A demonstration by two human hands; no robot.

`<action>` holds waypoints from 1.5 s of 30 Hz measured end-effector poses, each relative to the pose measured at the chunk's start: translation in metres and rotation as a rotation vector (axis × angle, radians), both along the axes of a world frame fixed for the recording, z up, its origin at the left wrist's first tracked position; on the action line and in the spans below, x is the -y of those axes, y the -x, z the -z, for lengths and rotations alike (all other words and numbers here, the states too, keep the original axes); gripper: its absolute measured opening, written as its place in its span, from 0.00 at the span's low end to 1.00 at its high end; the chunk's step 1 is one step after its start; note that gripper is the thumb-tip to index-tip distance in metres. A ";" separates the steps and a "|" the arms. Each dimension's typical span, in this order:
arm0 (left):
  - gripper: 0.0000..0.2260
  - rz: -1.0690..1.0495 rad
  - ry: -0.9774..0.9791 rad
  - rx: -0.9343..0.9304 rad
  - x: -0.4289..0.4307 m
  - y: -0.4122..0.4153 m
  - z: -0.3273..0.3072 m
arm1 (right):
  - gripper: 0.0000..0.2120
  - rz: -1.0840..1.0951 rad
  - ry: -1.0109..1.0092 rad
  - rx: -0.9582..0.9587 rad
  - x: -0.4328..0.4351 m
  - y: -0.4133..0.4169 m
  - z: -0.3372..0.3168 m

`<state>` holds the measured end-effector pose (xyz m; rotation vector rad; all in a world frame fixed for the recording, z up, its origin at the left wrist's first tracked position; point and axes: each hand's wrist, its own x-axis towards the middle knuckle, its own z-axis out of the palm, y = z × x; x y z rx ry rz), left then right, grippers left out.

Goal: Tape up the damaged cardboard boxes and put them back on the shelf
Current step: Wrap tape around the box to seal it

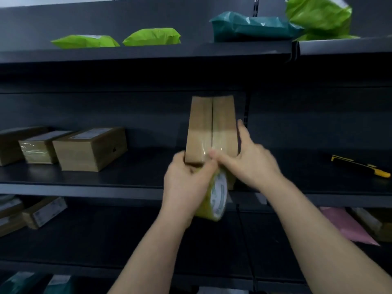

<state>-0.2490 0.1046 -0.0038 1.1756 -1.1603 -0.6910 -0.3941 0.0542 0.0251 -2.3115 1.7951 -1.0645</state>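
We see two bare forearms reaching up from the lower edge, no sleeves, watch, rings or gloves showing. Our left hand [186, 183] and right hand [252, 164] look slightly blurred, nails short.

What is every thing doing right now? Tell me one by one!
cardboard box: upright on the shelf, seam partly taped
tape roll: held, tape drawn onto the box
left hand: holding the roll
right hand: pressing tape, steadying the box
utility knife: lying on the shelf, untouched
three boxes: resting on the shelf at left
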 end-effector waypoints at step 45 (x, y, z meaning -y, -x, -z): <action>0.12 0.067 -0.426 -0.065 -0.005 0.035 0.097 | 0.24 -0.608 -0.192 0.258 0.039 0.007 -0.001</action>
